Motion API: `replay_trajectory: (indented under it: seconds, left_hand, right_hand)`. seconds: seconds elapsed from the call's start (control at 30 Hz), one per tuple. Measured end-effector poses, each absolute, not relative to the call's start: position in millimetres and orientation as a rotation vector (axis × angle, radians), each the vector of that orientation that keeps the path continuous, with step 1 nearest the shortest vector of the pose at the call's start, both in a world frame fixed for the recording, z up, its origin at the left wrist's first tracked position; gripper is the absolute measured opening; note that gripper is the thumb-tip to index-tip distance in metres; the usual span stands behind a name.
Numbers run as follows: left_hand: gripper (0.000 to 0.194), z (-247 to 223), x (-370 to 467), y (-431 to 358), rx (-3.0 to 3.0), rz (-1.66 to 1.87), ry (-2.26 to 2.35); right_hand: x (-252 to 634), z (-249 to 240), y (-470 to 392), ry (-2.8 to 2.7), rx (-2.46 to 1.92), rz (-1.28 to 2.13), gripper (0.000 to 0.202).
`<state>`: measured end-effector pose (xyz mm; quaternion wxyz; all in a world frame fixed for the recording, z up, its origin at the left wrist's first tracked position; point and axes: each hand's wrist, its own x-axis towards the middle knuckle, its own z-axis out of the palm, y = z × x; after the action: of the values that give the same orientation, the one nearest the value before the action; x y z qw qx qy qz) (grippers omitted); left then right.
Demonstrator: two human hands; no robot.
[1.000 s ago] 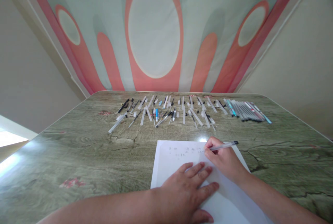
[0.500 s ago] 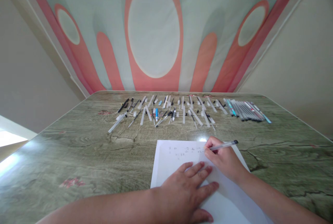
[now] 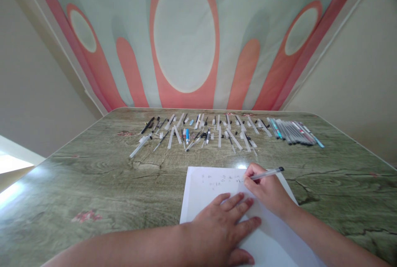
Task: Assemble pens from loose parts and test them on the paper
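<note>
Pen: saw it pinched in the fingertips of right hand, slanting, black end up to the right, over the top right part of paper. Could not tell tip contact with it. Found left hand flat on paper, palm down, fingers moderately spread. Made out small marks along the top of paper, too blurred to read. Saw, farther back on table, two loose rows of barrels, refills and caps, with blue pen among them. Noted bundle of pens side by side, right of these rows, and red-and-grey backdrop behind table.
</note>
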<state>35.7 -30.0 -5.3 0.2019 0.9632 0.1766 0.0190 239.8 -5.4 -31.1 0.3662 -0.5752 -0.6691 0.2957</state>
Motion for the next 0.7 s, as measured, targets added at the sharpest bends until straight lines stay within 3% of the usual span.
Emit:
replay_trajectory:
  seconds: [0.57,0.7]
  left_hand:
    - [0.063,-7.4,34.5,-27.8,2.691,0.036,0.499]
    - [0.06,-4.9,26.2,-15.3,2.641,0.089,0.572]
  right_hand:
    - [252.4,-30.3,-1.9,-1.625,-1.519,0.76,0.013]
    - [265.8,-25.9,1.8,-1.631,-1.536,0.556,0.019]
